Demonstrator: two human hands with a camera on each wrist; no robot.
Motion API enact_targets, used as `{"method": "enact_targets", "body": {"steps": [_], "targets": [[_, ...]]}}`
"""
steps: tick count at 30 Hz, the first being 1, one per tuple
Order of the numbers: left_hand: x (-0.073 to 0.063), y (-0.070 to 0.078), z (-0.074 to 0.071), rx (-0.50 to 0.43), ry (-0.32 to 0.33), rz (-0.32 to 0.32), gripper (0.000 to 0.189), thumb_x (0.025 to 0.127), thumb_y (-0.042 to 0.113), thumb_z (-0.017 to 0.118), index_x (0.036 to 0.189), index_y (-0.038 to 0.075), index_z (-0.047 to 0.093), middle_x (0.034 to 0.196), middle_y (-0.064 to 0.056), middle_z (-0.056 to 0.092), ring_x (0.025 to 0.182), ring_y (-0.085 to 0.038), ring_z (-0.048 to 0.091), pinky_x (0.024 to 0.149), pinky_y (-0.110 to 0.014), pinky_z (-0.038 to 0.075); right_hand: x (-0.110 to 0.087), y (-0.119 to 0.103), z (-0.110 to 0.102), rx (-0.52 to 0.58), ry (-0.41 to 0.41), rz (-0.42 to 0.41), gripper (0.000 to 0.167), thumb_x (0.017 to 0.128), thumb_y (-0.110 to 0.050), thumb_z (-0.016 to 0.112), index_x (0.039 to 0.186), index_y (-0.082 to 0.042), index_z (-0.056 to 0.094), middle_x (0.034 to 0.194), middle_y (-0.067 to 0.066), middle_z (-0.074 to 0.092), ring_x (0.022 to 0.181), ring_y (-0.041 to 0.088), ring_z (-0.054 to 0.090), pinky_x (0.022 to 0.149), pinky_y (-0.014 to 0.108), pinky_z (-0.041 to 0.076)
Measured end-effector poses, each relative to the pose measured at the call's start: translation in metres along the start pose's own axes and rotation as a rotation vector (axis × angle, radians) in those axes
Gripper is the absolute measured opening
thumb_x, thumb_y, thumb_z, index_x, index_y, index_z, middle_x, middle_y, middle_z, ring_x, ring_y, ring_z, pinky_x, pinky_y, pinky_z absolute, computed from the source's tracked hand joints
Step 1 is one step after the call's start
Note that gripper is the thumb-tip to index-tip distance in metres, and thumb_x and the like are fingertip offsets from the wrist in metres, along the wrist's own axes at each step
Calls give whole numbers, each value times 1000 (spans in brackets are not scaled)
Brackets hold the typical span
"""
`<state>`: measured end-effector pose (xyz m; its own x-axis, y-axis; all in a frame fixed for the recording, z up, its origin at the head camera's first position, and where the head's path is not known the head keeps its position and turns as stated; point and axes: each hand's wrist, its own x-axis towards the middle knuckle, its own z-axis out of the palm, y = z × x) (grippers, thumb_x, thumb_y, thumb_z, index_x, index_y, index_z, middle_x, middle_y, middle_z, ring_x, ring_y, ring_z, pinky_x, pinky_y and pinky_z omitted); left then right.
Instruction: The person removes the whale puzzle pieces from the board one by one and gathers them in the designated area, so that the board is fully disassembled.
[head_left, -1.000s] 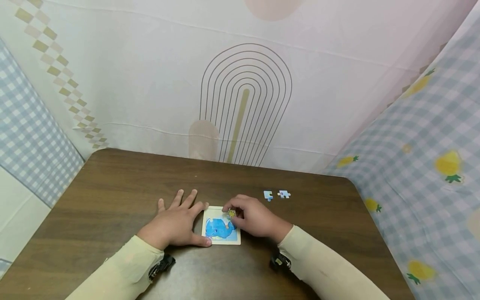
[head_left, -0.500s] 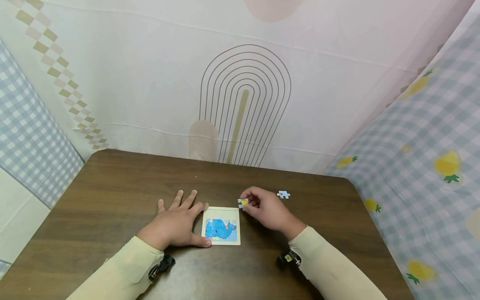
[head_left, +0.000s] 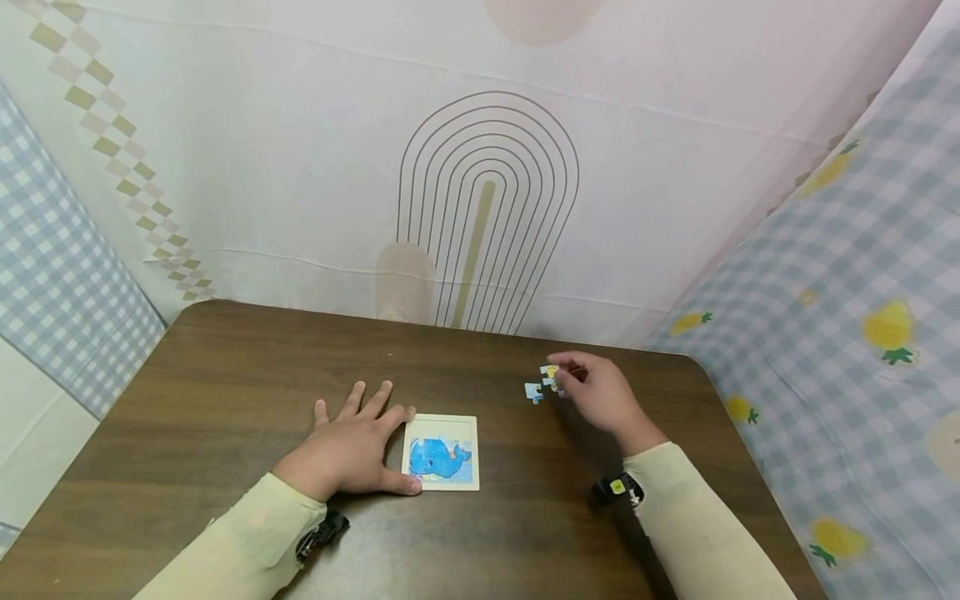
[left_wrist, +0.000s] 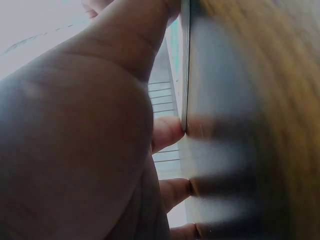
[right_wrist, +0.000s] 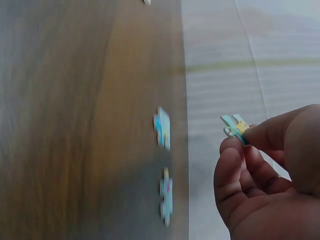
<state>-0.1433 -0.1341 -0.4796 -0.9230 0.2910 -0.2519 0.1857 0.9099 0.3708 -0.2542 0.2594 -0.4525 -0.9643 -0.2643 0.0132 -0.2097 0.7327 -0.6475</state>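
My right hand [head_left: 600,398] pinches a jigsaw puzzle piece [right_wrist: 236,127] with a yellow sun print between thumb and fingers, raised above the table. Close by it in the head view lies a light blue puzzle piece [head_left: 533,392]. A second loose piece [right_wrist: 166,197] shows in the right wrist view and is mostly covered in the head view. My left hand [head_left: 351,452] rests on the table with fingers spread. Its thumb and index fingertip touch the left edge of a square puzzle board [head_left: 467,422], which bears a partly assembled blue whale picture.
The brown wooden table [head_left: 262,358] ends at the back against a white patterned cloth [head_left: 300,167]. A blue checked cloth [head_left: 810,400] with yellow fruit prints hangs along the right side.
The right hand has carried the sun piece from over the puzzle board to the right and back, near the two loose pieces. The left hand and board have stayed in place.
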Motion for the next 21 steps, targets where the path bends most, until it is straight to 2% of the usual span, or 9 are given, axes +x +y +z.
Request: {"method": "enact_targets", "body": {"steps": [4, 9, 15, 21], "targets": [[0, -1, 1, 3, 2, -2, 116, 75, 92, 81, 170, 34, 49, 190, -16, 17, 173, -57, 10, 118, -99, 8, 2, 16, -12, 31, 46, 59, 35, 115, -20, 64, 147, -7, 72, 113, 12, 74, 94, 23, 72, 77, 35, 59], [-1, 0, 0, -4, 1, -1, 116, 75, 92, 82, 170, 34, 49, 189, -17, 18, 173, -57, 11, 117, -99, 7, 7, 40, -21, 75, 80, 150, 32, 114, -18, 64, 140, -3, 73, 114, 16, 74, 92, 24, 74, 78, 32, 62], [-3, 1, -1, -6, 1, 4, 117, 75, 91, 83, 170, 33, 49, 189, -17, 19, 172, -58, 12, 117, -100, 9, 9, 62, -29, 67, 55, 238, 28, 113, -17, 61, 136, -4, 74, 114, 15, 75, 94, 22, 71, 81, 32, 61], [-3, 2, -2, -4, 4, 6, 117, 74, 91, 83, 170, 33, 49, 189, -17, 19, 172, -59, 12, 116, -100, 8, 8, 72, -31, 64, 33, 288, 30, 112, -15, 60, 135, -1, 74, 115, 17, 76, 96, 22, 72, 79, 30, 62]]}}
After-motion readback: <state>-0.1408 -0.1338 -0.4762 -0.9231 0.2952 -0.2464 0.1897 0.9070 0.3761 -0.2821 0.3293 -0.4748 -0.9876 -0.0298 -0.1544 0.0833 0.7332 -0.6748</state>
